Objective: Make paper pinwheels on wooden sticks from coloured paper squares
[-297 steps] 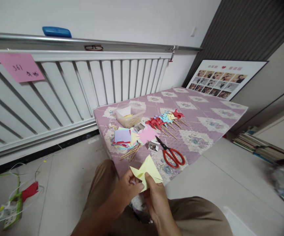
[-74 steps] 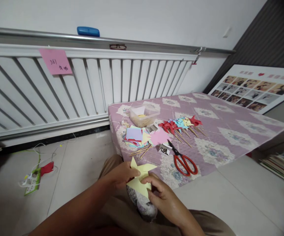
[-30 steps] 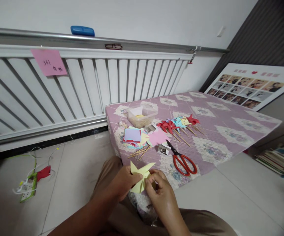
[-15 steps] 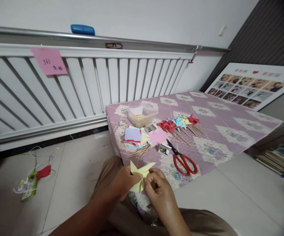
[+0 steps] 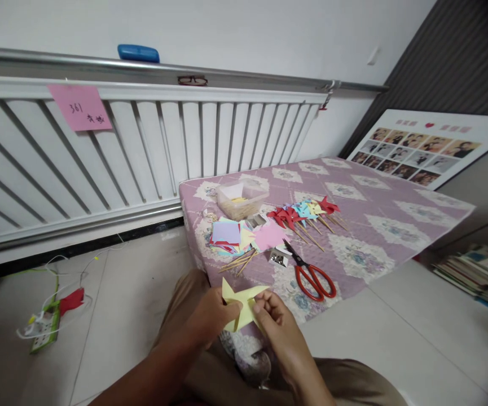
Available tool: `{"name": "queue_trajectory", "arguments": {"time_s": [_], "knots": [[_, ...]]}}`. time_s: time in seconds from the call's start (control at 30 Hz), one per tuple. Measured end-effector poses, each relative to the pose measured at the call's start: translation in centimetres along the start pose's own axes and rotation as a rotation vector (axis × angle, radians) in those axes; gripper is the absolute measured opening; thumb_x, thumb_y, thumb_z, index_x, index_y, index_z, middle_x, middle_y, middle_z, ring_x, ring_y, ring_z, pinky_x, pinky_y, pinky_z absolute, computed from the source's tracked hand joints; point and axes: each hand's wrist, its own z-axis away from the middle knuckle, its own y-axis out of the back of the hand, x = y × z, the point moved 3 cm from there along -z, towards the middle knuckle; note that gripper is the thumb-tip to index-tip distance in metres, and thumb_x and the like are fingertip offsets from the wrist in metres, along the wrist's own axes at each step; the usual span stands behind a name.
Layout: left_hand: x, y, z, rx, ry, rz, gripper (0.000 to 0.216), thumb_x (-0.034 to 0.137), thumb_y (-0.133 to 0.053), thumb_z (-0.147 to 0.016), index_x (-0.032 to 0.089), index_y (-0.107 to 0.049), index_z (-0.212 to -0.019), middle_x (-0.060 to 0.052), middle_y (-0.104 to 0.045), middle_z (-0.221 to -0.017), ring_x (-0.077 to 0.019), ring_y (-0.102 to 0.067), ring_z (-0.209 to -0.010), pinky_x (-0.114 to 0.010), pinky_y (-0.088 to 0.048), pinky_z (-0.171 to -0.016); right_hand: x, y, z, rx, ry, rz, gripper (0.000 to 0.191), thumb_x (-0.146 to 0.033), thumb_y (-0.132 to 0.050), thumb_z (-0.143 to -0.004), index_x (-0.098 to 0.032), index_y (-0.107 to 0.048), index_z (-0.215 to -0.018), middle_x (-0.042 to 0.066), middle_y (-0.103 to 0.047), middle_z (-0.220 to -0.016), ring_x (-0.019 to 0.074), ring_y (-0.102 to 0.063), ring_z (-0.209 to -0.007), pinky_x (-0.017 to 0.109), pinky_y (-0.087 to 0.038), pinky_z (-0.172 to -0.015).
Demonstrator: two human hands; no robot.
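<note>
Both my hands hold a pale yellow folded paper pinwheel [image 5: 241,307] over my lap, just in front of the quilted surface. My left hand [image 5: 212,316] pinches its left side with thumb on top. My right hand [image 5: 275,321] has its fingers curled and pinched on the paper's right points. On the purple quilted surface [image 5: 366,225] lie red-handled scissors [image 5: 311,276], a stack of coloured paper squares [image 5: 229,234], loose wooden sticks [image 5: 237,262] and a row of finished pinwheels on sticks [image 5: 303,214].
A clear plastic box [image 5: 241,197] stands at the quilt's back corner. A white radiator [image 5: 142,146] with a pink note [image 5: 78,107] lines the wall. A power strip with cables [image 5: 43,327] lies on the floor at left. A photo board [image 5: 421,146] leans at right, books [image 5: 467,273] below it.
The yellow paper went from a flatter sheet to a star-like folded shape. My hands stay together on it, with only small finger shifts; the view drifted slightly.
</note>
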Motion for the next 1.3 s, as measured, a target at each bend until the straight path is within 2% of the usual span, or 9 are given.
{"name": "queue_trajectory", "arguments": {"time_s": [0.1, 0.17, 0.33, 0.6, 0.9, 1.1, 1.3], "knots": [[0.4, -0.2, 0.1, -0.13, -0.074, -0.094, 0.011, 0.02, -0.052, -0.069, 0.019, -0.063, -0.067, 0.0, -0.061, -0.06, -0.0128, -0.046, -0.051, -0.023, -0.033, -0.048, 0.3, -0.5, 0.1, -0.102, -0.036, 0.037, 0.027, -0.045, -0.068, -0.073, -0.019, -0.06, -0.074, -0.003, -0.059, -0.067, 0.0134, -0.052, -0.063, 0.022, -0.04, -0.058], [0.5, -0.2, 0.2, -0.143, -0.1, -0.152, 0.011, 0.019, -0.051, -0.068, 0.019, -0.062, -0.066, -0.001, -0.062, -0.064, -0.0133, -0.047, -0.054, -0.023, -0.034, -0.05, 0.8, -0.5, 0.0, -0.112, -0.038, 0.053, 0.026, -0.044, -0.067, -0.072, -0.019, -0.059, -0.072, -0.002, -0.059, -0.066, 0.0139, -0.052, -0.063, 0.024, -0.041, -0.06], [0.2, -0.3, 0.2, -0.134, -0.09, -0.24, 0.011, 0.021, -0.052, -0.067, 0.018, -0.062, -0.064, -0.002, -0.062, -0.063, -0.0146, -0.049, -0.056, -0.023, -0.036, -0.051, 2.0, -0.1, -0.6, -0.08, -0.026, 0.155, 0.02, -0.036, -0.061, -0.07, -0.021, -0.049, -0.063, -0.004, -0.052, -0.058, 0.0141, -0.049, -0.06, 0.025, -0.039, -0.059], [0.4, -0.7, 0.0, -0.037, -0.05, -0.376, 0.011, 0.018, -0.055, -0.063, 0.017, -0.066, -0.063, -0.003, -0.066, -0.063, -0.0156, -0.052, -0.057, -0.023, -0.036, -0.05, 2.5, 0.2, -0.9, -0.046, -0.015, 0.281, 0.018, -0.038, -0.053, -0.066, -0.02, -0.052, -0.063, -0.002, -0.052, -0.061, 0.0139, -0.046, -0.057, 0.027, -0.037, -0.056], [-0.2, -1.1, -0.7, -0.122, -0.035, -0.399, 0.018, 0.013, -0.052, -0.069, 0.013, -0.068, -0.078, -0.006, -0.071, -0.076, -0.0177, -0.06, -0.068, -0.022, -0.042, -0.059, 4.1, 0.5, -1.7, -0.07, 0.006, 0.238, 0.017, -0.037, -0.052, -0.065, -0.019, -0.05, -0.062, -0.002, -0.049, -0.059, 0.0126, -0.042, -0.055, 0.026, -0.035, -0.054], [-1.5, -1.0, -1.9, -0.129, 0.004, -0.432, 0.01, 0.011, -0.054, -0.066, 0.014, -0.063, -0.067, -0.002, -0.064, -0.065, -0.0141, -0.054, -0.062, -0.02, -0.037, -0.053, 5.3, 0.6, -2.6, -0.101, -0.008, 0.214, 0.014, -0.032, -0.056, -0.067, -0.018, -0.057, -0.067, -0.002, -0.054, -0.061, 0.0123, -0.046, -0.057, 0.024, -0.037, -0.055], [-3.7, -1.5, -4.1, -0.074, 0.053, -0.243, 0.01, 0.02, -0.06, -0.065, 0.014, -0.065, -0.071, -0.001, -0.062, -0.061, -0.0136, -0.051, -0.055, -0.022, -0.036, -0.049, 4.8, 1.7, -3.5, -0.09, 0.028, 0.188, 0.02, -0.036, -0.059, -0.073, -0.018, -0.056, -0.068, -0.003, -0.054, -0.063, 0.0118, -0.047, -0.059, 0.023, -0.038, -0.056]]}}
